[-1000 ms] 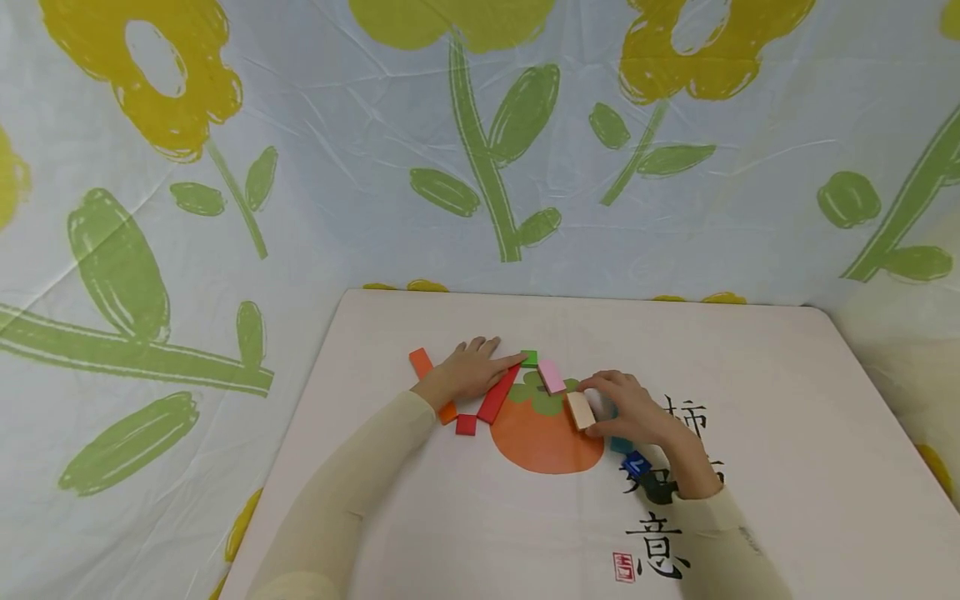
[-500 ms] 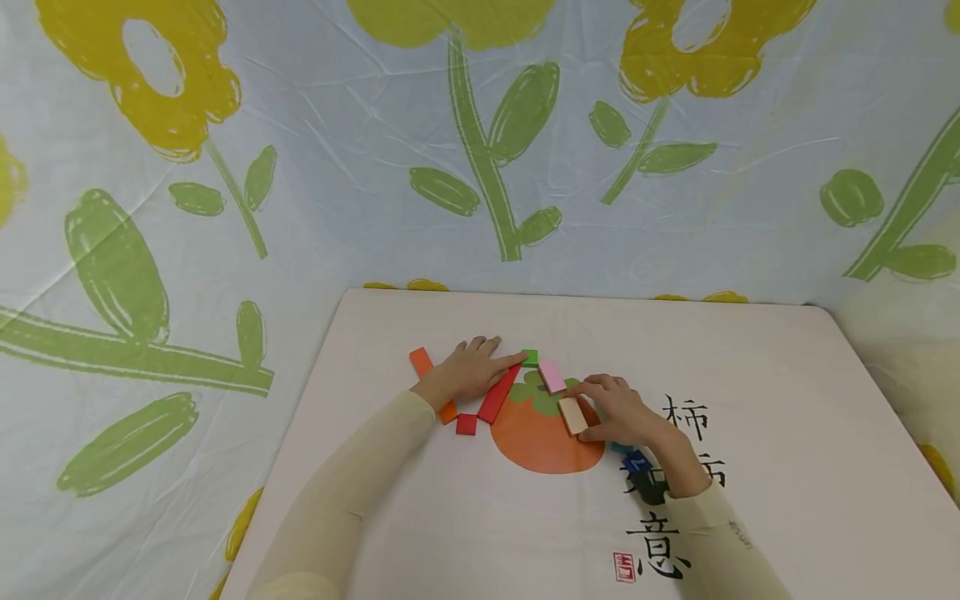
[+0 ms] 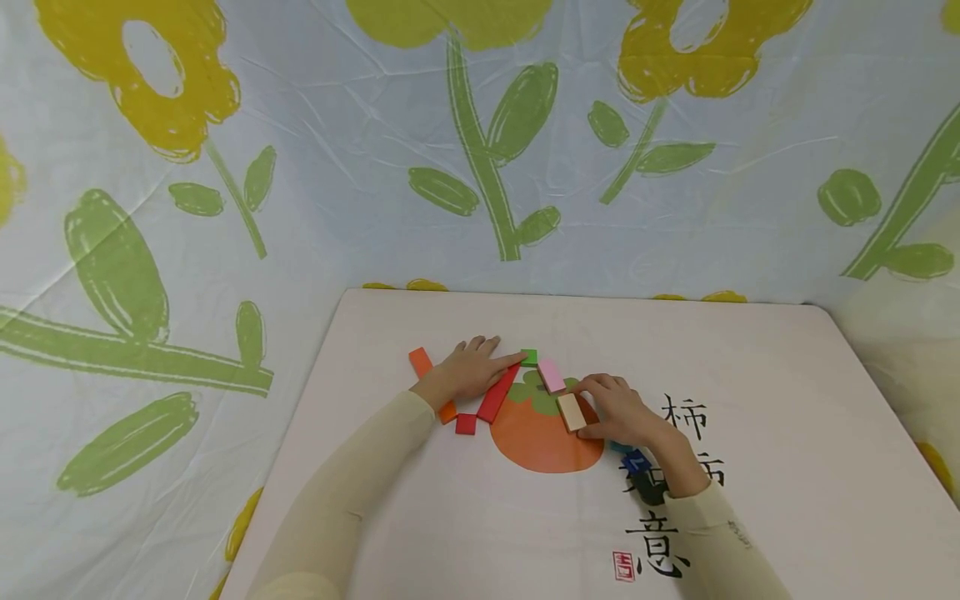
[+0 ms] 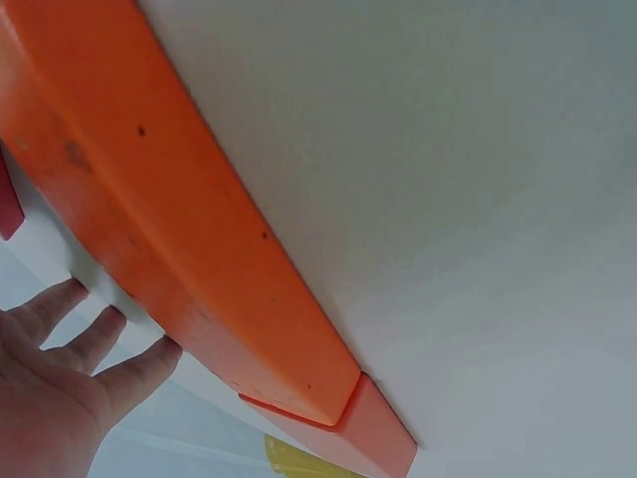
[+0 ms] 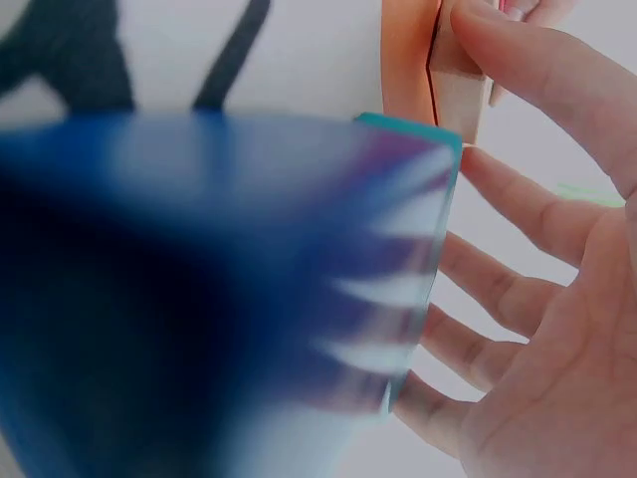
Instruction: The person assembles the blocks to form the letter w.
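Note:
In the head view my left hand [image 3: 468, 371] lies over the long orange block [image 3: 421, 361] with its fingers spread. Its index fingertip reaches the small green block [image 3: 529, 357], close to the top of the long red block [image 3: 498, 395]. My right hand [image 3: 622, 410] pinches a pale wooden block [image 3: 571, 412] between thumb and index finger, near the lower end of the pink block [image 3: 551, 376]. The right wrist view shows the thumb [image 5: 537, 60] against this wooden block [image 5: 456, 90], other fingers extended. A small red block [image 3: 466, 424] sits beside the red one's lower end.
Below the right hand lie a dark blue block [image 3: 637, 462] and a teal block [image 3: 621, 447], partly hidden. The pale table mat [image 3: 420, 517] bears a printed orange persimmon [image 3: 540, 442] and black characters [image 3: 658, 546]. A flowered cloth [image 3: 337, 167] stands behind the table.
My right hand has moved slightly left with the pale wooden block, bringing it to the pink block's lower end, then nearly stilled. The left hand has stayed in place.

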Demonstrator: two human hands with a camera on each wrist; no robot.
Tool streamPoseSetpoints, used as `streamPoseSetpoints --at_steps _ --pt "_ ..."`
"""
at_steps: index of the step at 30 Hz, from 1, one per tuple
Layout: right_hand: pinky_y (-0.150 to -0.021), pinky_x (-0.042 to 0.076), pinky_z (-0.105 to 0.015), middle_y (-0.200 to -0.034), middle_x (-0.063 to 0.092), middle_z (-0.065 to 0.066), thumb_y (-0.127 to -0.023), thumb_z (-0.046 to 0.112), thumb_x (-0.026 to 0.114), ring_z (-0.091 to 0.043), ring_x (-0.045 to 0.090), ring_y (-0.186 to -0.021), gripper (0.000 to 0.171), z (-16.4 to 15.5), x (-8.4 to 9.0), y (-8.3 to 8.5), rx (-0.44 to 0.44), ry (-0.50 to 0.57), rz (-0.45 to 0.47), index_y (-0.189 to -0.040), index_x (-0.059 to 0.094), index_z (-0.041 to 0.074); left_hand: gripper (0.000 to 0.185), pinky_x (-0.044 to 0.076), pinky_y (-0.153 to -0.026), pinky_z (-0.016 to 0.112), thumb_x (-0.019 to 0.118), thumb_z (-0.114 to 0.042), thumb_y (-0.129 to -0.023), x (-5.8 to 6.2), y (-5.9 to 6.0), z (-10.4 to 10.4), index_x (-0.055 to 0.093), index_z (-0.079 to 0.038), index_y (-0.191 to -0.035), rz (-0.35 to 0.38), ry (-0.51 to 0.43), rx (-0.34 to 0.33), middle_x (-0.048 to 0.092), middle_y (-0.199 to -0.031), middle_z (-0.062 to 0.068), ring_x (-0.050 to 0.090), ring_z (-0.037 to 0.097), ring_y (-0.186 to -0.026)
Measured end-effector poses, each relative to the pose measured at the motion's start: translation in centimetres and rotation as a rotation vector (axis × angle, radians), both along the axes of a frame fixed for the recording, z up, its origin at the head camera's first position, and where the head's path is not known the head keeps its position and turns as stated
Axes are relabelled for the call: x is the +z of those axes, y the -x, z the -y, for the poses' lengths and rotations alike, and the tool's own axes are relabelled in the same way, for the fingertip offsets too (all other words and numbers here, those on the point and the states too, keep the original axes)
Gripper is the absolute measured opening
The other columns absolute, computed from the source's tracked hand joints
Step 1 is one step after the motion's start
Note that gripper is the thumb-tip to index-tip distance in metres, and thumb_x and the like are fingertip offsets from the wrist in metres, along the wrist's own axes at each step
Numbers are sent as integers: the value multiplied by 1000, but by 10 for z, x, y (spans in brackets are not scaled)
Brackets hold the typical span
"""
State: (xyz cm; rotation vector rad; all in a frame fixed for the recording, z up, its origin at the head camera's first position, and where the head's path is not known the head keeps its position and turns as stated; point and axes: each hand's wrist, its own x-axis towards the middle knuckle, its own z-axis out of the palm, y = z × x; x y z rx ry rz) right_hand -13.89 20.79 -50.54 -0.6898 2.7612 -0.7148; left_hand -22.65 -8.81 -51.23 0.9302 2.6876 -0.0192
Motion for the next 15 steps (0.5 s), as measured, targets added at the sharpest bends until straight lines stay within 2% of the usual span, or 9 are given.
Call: streamPoseSetpoints --at_steps 8,15 --pt "-93 38 -70 -138 48 -26 -82 27 84 -51 42 -123 49 2 3 3 -9 -17 -5 -121 62 6 55 26 -115 57 36 -39 -109 0 0 1 15 -45 -159 17 -7 10 21 -163 12 23 36 -146" --pt "-92 39 -69 -137 48 -28 -83 28 84 -52 42 -121 49 4 4 5 -1 -18 -12 -121 63 6 55 25 -115 57 37 -38 -109 3 0 4 16 -45 -159 29 -20 20 21 -163 12 23 36 -146"
